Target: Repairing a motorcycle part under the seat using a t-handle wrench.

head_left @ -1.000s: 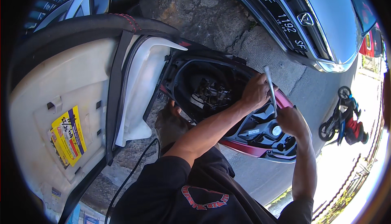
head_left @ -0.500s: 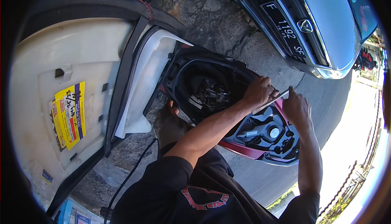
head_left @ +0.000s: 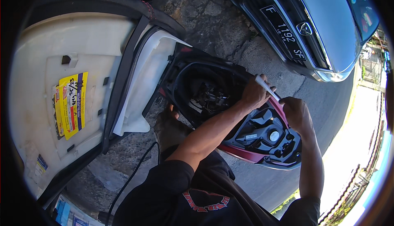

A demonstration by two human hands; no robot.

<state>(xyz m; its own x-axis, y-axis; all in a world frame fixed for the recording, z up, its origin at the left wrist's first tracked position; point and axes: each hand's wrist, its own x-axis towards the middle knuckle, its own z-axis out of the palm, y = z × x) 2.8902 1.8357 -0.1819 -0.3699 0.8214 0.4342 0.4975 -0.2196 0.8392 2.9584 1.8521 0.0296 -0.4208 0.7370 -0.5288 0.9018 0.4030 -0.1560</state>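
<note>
Gripped at its lower end by the right hand [head_left: 296, 111], just right of the seat well [head_left: 186, 79] of a red-and-black scooter [head_left: 242, 153]: a slim silver bar [head_left: 267, 87], slanting up and left toward the well's right rim, with its upper end beside the left hand [head_left: 253, 94]. Right fingers clenched around the bar, probably for a firm hold at that end. Left fingers curled at the well's right rim, close to the bar; cannot tell whether grasping it, pressing on the bodywork or holding something hidden, though perhaps set there for steadiness. Deep inside the well, metal engine parts [head_left: 213, 96], partly lost in shadow. Below and right of the well, a round silver cap [head_left: 274, 136] amid black plastic. Left of the well, a pale seat underside [head_left: 37, 86] bearing a yellow label [head_left: 72, 107], apparently tipped up to leave the opening within reach. Up and right of the well, standing well apart from the bar, a silver car [head_left: 324, 28].
</note>
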